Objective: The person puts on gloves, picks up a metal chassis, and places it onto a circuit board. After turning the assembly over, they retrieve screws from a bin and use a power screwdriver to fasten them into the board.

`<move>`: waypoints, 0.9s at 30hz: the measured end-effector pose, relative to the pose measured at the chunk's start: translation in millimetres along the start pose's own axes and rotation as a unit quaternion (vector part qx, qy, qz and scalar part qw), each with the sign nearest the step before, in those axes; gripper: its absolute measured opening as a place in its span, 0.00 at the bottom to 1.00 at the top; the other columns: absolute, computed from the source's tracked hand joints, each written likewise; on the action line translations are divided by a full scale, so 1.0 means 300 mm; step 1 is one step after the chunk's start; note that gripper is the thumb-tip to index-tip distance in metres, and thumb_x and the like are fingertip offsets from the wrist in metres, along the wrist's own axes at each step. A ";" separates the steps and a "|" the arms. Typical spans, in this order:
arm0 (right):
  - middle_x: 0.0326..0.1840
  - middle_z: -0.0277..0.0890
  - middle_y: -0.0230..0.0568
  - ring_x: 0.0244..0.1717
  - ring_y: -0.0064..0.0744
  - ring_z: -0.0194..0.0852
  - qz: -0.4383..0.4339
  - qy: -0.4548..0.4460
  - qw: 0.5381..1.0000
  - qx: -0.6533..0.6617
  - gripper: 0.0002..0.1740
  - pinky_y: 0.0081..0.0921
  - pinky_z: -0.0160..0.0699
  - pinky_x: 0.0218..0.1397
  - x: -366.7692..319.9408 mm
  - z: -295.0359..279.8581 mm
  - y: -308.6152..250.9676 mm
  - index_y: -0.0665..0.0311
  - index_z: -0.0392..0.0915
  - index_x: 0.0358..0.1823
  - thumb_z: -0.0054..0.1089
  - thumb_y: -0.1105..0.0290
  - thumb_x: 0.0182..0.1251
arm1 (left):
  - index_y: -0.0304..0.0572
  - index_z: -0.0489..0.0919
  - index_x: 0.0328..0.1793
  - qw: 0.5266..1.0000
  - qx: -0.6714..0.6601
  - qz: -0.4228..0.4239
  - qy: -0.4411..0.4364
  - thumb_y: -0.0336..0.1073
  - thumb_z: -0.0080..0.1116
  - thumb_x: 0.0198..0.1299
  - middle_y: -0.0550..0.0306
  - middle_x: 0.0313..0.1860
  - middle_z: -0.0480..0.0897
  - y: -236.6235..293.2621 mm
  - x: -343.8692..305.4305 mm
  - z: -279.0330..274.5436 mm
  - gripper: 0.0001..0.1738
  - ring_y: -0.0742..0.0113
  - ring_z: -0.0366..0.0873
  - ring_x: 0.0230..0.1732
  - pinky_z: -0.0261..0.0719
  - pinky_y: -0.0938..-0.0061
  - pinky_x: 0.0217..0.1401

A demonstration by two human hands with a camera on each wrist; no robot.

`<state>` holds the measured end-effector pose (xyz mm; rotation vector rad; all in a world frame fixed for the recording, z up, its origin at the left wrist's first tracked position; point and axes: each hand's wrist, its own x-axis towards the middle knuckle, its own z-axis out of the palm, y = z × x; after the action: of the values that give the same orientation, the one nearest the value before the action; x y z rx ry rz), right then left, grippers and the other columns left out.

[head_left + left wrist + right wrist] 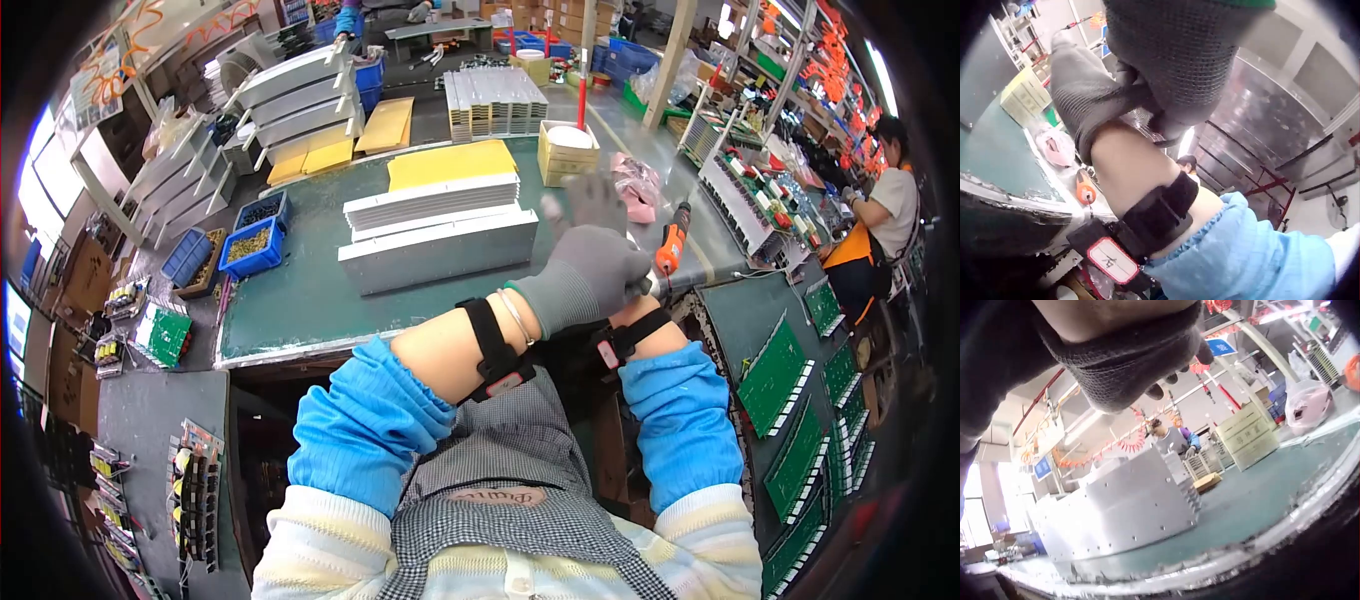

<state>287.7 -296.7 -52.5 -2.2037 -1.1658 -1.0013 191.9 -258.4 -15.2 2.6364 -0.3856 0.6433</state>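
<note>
Both hands wear grey knit gloves. My left hand (pixel 590 275) crosses in front of my body and grips the cuff of the right glove (pixel 1088 134) at the right wrist. Beyond it, my right hand (pixel 595 200) points up and away with its fingers extended, slightly blurred. In the left wrist view, the left hand (pixel 1172 56) bunches the cuff, with bare wrist showing below it. An orange electric screwdriver (pixel 674 240) lies just right of the hands. Left of them on the green table stands a stack of silver metal panels (pixel 440 250).
A yellow sheet (pixel 455 165) lies behind the panels. A pale box (pixel 568 155) and a pink plastic bag (pixel 637 185) stand beyond the hands. Blue bins (pixel 250 250) of small parts sit at left. Green circuit boards (pixel 775 375) line the right, where another person (pixel 885 200) works.
</note>
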 end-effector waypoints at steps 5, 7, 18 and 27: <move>0.42 0.72 0.50 0.48 0.49 0.71 0.043 0.153 0.972 0.176 0.14 0.40 0.69 0.51 0.013 -0.033 0.033 0.65 0.73 0.43 0.52 0.60 0.72 | 0.50 0.77 0.36 0.976 0.095 0.171 0.099 0.33 0.59 0.47 0.59 0.32 0.75 -0.003 -0.019 -0.031 0.08 0.57 0.76 0.39 0.74 0.63 0.42; 0.43 0.72 0.49 0.48 0.47 0.71 0.063 0.166 0.967 0.181 0.14 0.40 0.70 0.51 0.012 -0.032 0.059 0.64 0.73 0.44 0.51 0.59 0.72 | 0.49 0.76 0.39 0.971 0.101 0.182 0.116 0.33 0.58 0.48 0.57 0.34 0.74 -0.012 -0.028 -0.049 0.10 0.56 0.75 0.41 0.74 0.63 0.43; 0.47 0.75 0.43 0.50 0.39 0.74 0.210 0.056 0.934 0.284 0.18 0.35 0.73 0.51 -0.095 -0.015 0.143 0.64 0.74 0.50 0.47 0.56 0.75 | 0.47 0.75 0.46 0.982 -0.111 0.126 0.083 0.27 0.61 0.47 0.50 0.44 0.75 -0.044 -0.093 0.020 0.18 0.46 0.74 0.49 0.75 0.58 0.50; 0.53 0.76 0.39 0.53 0.33 0.75 0.292 -0.036 0.783 0.549 0.23 0.32 0.76 0.52 -0.078 0.030 0.231 0.64 0.73 0.57 0.43 0.53 0.77 | 0.42 0.78 0.53 0.986 -0.084 0.048 0.138 0.28 0.63 0.54 0.50 0.40 0.78 -0.190 -0.331 -0.326 0.18 0.52 0.79 0.43 0.79 0.64 0.45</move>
<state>340.6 -340.1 -80.0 -1.4181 -0.6783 0.0945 90.0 -148.6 -1.7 2.3407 -0.4627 0.9489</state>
